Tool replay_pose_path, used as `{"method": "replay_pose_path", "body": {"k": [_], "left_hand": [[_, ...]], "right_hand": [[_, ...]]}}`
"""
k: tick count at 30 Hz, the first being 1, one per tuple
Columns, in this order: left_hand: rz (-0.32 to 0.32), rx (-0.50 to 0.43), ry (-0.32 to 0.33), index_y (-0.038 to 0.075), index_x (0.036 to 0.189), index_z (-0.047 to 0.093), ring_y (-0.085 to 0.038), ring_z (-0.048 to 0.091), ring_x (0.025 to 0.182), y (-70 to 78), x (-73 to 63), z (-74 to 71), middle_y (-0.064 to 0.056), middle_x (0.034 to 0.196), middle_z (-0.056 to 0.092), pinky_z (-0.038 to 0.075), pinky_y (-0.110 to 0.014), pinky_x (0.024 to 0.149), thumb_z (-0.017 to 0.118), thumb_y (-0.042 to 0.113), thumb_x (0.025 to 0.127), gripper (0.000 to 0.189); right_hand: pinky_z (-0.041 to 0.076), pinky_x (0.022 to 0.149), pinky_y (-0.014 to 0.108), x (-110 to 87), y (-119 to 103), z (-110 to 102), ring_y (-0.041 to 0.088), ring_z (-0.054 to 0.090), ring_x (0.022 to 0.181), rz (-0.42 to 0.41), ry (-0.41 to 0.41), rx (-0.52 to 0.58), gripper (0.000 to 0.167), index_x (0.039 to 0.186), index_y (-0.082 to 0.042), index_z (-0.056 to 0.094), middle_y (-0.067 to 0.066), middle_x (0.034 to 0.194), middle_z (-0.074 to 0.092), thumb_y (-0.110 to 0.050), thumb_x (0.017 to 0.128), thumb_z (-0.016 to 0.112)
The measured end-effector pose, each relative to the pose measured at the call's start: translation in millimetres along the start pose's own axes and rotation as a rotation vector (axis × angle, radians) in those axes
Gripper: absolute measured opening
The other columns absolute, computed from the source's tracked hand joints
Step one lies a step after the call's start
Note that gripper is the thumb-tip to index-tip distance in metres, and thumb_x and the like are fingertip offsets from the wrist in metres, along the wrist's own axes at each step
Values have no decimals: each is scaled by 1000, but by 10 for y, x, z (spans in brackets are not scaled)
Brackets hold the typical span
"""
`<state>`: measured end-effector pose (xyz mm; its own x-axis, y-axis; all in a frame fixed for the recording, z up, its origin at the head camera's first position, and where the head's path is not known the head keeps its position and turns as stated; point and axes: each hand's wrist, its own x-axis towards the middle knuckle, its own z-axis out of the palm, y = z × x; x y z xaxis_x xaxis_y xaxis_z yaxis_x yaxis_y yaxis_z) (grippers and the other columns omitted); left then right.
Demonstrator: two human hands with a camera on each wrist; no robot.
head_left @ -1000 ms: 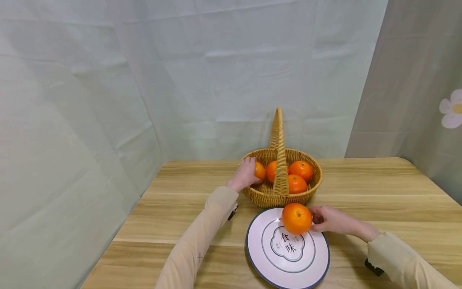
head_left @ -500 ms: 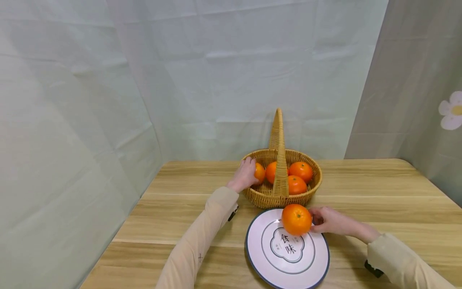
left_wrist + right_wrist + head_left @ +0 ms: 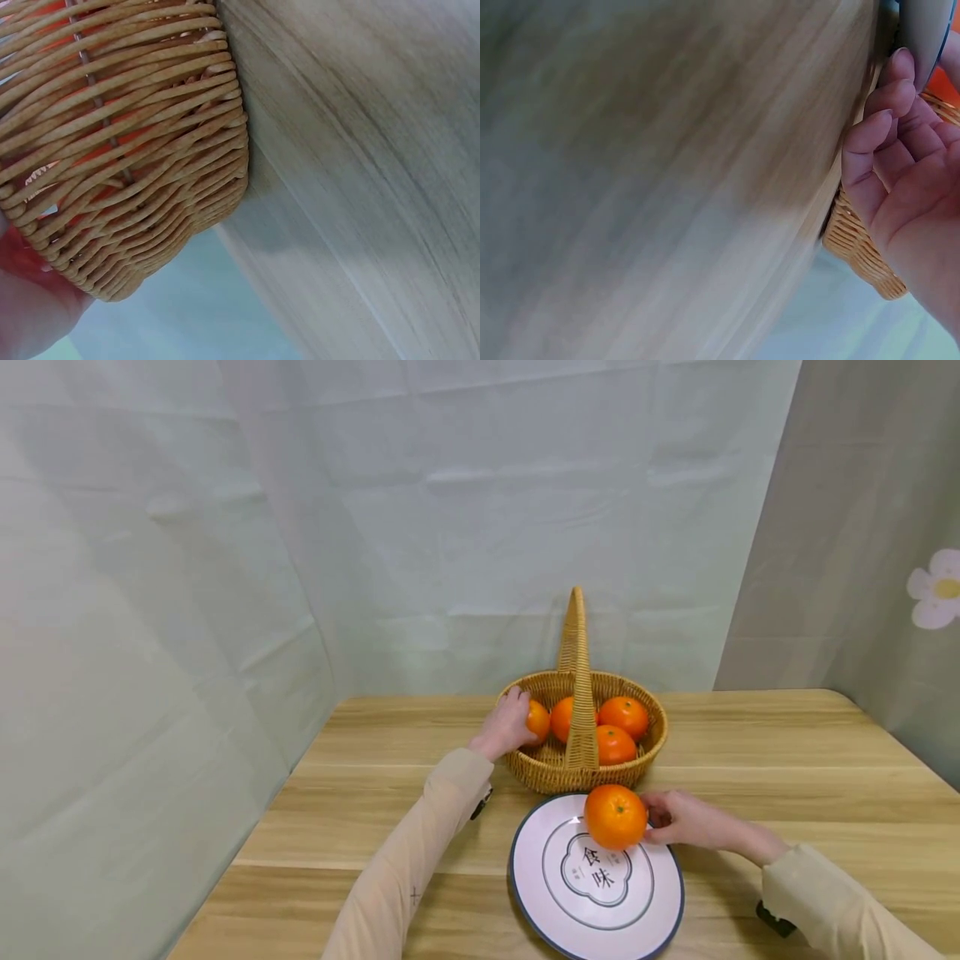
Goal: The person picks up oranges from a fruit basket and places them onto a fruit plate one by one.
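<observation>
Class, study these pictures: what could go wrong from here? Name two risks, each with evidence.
The round orange, next to the right hand, appears near the far edge of the plate; a nudge might send it rolling off.

The left hand is at the basket orange, beside the rim; catching that rim while lifting could tip the basket.

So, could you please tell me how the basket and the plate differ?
The basket is tan and woven, while the plate is pale with printed lettering. The basket has an arched handle; the plate has none. The basket shows four oranges inside, whereas a single orange overlaps the plate's far side in the head view. Both have rounded outlines.
</observation>
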<state>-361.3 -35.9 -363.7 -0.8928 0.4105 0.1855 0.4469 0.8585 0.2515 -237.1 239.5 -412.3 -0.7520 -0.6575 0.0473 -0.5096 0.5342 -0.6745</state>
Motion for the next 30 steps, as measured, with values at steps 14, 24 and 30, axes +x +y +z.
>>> {"method": "replay_pose_path", "body": {"k": [14, 24, 30], "left_hand": [[11, 2, 43, -4, 117, 47, -22, 47, 86, 3, -43, -35, -11, 104, 44, 45, -33, 72, 77, 22, 69, 62], [12, 1, 53, -2, 119, 46, -20, 47, 89, 22, -53, -68, -9, 107, 44, 44, -32, 74, 78, 25, 69, 65], [13, -57, 55, -2, 118, 47, -20, 48, 89, 32, -72, -122, -10, 109, 45, 44, -32, 75, 79, 22, 68, 65]], "right_hand": [[38, 52, 23, 16, -6, 8, 7, 45, 61, 12, 2, 1, 28, 102, -3, 56, -7, 68, 51, -14, 79, 67], [39, 52, 23, 11, -10, 7, 6, 45, 61, 9, 2, -7, 27, 101, -2, 55, -7, 68, 50, -13, 79, 67], [39, 52, 23, 5, -15, 3, 6, 45, 61, 8, 2, -9, 26, 100, -3, 55, -8, 67, 50, -14, 79, 67]]}}
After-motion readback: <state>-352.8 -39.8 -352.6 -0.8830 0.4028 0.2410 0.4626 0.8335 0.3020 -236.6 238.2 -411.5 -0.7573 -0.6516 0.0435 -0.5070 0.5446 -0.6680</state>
